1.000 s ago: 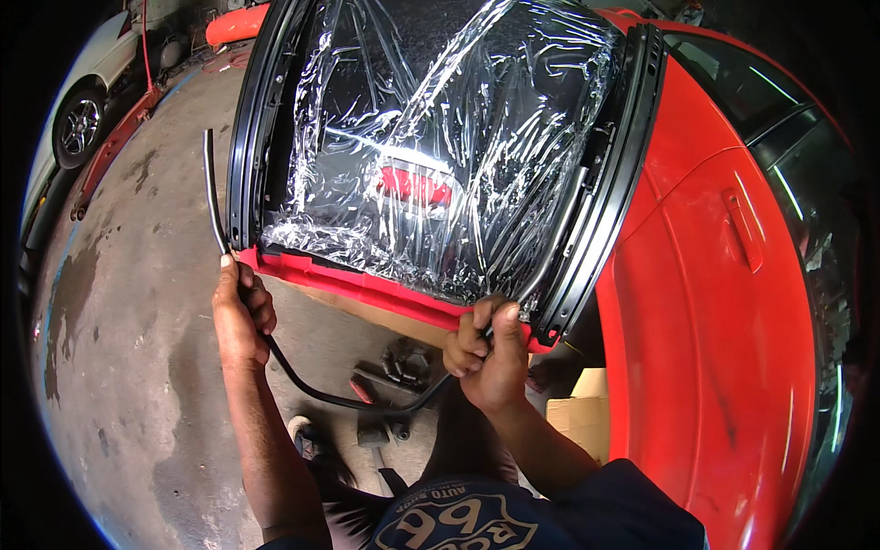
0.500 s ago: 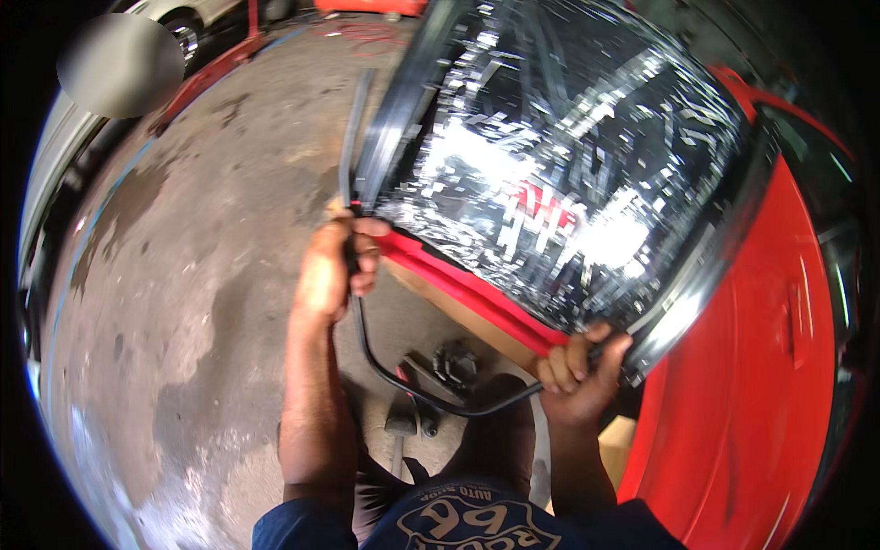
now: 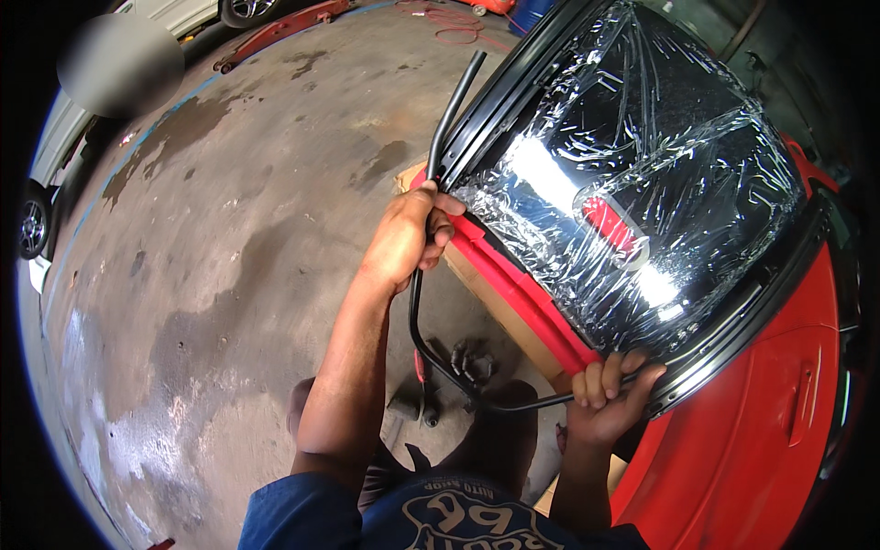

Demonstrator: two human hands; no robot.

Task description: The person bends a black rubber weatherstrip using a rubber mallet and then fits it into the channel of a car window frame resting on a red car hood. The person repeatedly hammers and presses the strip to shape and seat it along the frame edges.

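black tube (image 3: 415, 307), both hands (image 3: 399, 236) (image 3: 603, 412) curled closed around it, gripped stretches hidden

Auto workshop, stained concrete floor (image 3: 302, 165), red floor jack (image 3: 280, 35), white car (image 3: 170, 11), red car (image 3: 724, 440)

Left hand (image 3: 408, 234), right hand (image 3: 605, 403) curled

The tube (image 3: 415, 312) runs from 12 o'clock through the left hand (image 3: 403, 240) into the right hand (image 3: 605, 403) at 4; glass panel (image 3: 632, 170) at 2, cardboard (image 3: 504, 313) under its 8 o'clock edge; car door (image 3: 715, 440) at 4; floor jack (image 3: 286, 35) at 11; mallet (image 3: 404, 403) at 6 on concrete floor (image 3: 211, 247).
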